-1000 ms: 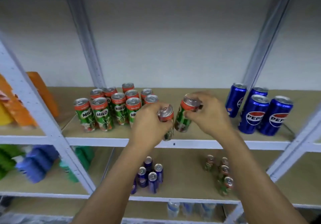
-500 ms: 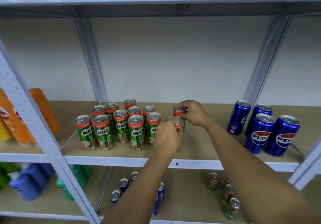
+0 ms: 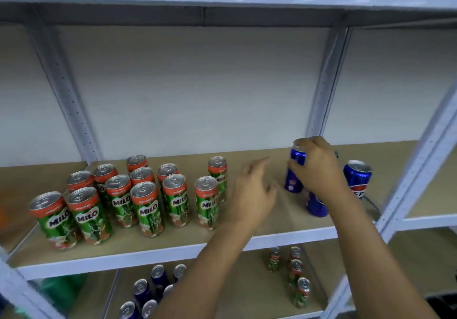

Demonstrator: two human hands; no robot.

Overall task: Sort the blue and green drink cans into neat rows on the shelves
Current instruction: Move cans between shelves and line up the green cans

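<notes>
Several green Milo cans (image 3: 148,207) stand upright in rows on the left of the middle shelf (image 3: 173,249); the two rightmost (image 3: 207,202) sit just left of my left hand (image 3: 252,195). That hand hovers open, blurred, holding nothing. My right hand (image 3: 317,167) grips the top of a blue Pepsi can (image 3: 294,172) at the back right. Another blue can (image 3: 316,205) is partly hidden under my right wrist, and a third (image 3: 357,177) stands to the right.
The lower shelf (image 3: 235,281) holds several blue cans (image 3: 148,291) at left and green cans (image 3: 296,276) at right. Grey uprights (image 3: 321,91) rise behind the blue cans and slant at the right edge (image 3: 420,165). An upper shelf (image 3: 222,4) runs overhead.
Both hands let go of the two green cans, which now stand at the right end of the Milo rows. My right hand moved right onto a blue can; my left hand drifted right.
</notes>
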